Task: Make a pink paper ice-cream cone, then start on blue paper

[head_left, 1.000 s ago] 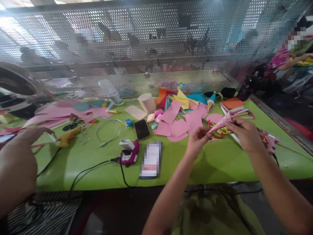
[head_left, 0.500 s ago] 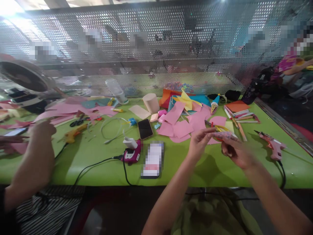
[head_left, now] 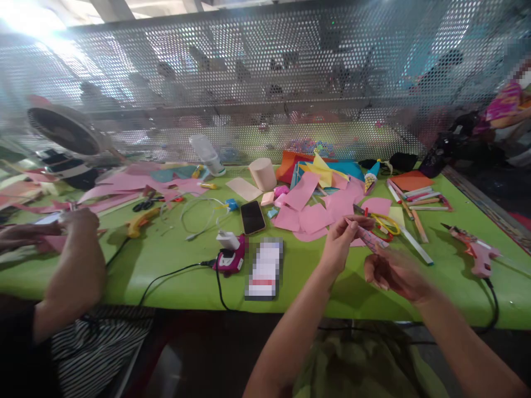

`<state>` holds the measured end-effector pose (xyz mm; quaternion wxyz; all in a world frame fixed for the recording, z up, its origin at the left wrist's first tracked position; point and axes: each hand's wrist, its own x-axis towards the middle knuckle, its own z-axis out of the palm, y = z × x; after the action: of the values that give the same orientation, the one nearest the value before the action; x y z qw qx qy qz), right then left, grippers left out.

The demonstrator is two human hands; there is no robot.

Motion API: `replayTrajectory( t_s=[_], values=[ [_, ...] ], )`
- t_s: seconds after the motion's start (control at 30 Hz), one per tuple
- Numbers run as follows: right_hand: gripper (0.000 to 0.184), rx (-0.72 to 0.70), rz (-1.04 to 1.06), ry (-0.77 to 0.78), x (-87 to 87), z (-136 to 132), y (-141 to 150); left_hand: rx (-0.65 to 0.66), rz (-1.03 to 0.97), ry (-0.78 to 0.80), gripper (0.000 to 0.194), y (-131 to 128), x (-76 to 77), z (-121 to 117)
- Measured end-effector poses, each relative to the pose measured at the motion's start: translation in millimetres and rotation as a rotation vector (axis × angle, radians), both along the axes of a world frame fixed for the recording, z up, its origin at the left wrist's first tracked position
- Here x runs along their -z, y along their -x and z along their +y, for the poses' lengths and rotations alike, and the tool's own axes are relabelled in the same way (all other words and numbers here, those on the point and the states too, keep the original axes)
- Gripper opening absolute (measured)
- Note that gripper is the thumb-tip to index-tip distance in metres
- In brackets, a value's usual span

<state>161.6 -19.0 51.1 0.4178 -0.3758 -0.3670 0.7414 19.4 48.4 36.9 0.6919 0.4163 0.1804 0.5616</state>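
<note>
In the head view a small rolled piece of pink patterned paper (head_left: 370,240) slants down between my hands. My left hand (head_left: 341,243) pinches its upper end between thumb and fingers. At the lower end is my right hand (head_left: 396,272), blurred, its fingers curled, with the thumb and index finger at the paper's edge. Just behind the paper lie yellow-handled scissors (head_left: 385,224) and a white marker (head_left: 417,246). Cut pink paper pieces (head_left: 313,217) are spread on the green table (head_left: 323,296) beyond my left hand.
A pink glue gun (head_left: 477,251) lies at right, near several markers (head_left: 429,197). Left of my hands are a lit phone (head_left: 265,271), a dark phone (head_left: 253,217) and a magenta power adapter (head_left: 231,260) with cords. At far left a co-worker's hand (head_left: 81,224) handles pink paper.
My right hand has moved slightly down, and the rolled paper now tilts more steeply. The scissors and white marker show more clearly. The whole view has shifted a little.
</note>
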Motion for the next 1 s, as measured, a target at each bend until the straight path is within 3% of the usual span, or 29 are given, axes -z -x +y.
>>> replayTrajectory(
  t_s=[0.17, 0.63, 1.0],
  values=[
    [0.031, 0.006, -0.005, -0.029, 0.6, -0.1, 2.3, -0.036, 0.034, 0.035, 0.04, -1.1, 1.4, 2.2],
    [0.039, 0.009, -0.024, 0.001, -2.1, -2.8, 2.0, 0.019, 0.038, 0.027, 0.043, 0.9, -3.2, -3.2],
    [0.065, -0.018, -0.006, -0.019, -2.0, 6.1, 0.0, 0.001, 0.065, 0.01, 0.038, 3.0, -1.3, -2.3]
  ],
)
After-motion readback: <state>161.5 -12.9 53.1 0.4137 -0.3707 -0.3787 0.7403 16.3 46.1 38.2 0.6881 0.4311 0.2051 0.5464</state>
